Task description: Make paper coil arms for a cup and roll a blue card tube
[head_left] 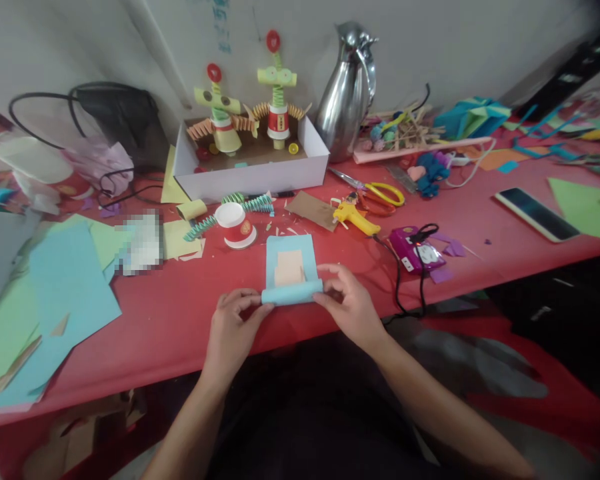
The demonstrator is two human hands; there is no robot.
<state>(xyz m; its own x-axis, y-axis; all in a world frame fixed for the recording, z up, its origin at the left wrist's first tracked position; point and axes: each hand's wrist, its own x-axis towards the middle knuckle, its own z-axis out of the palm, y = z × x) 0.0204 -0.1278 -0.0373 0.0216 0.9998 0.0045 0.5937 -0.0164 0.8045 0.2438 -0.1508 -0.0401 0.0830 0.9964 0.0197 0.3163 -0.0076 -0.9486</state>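
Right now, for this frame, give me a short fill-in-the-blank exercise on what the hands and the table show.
1. Both hands, left hand and right hand, are rolling up a sheet of light ____ paper.
2. The tablecloth is ____.
3. The scissors have ____ handles.
4. The paper figures stand in a white ____.

Missing words: blue; red; yellow; box

Pixelated patch (141,241) on table, contents unreadable. Green sheet (591,208) cut by right edge. Roll's (293,293) ends covered by fingers (330,288). Wall writing (221,27) too blurry.
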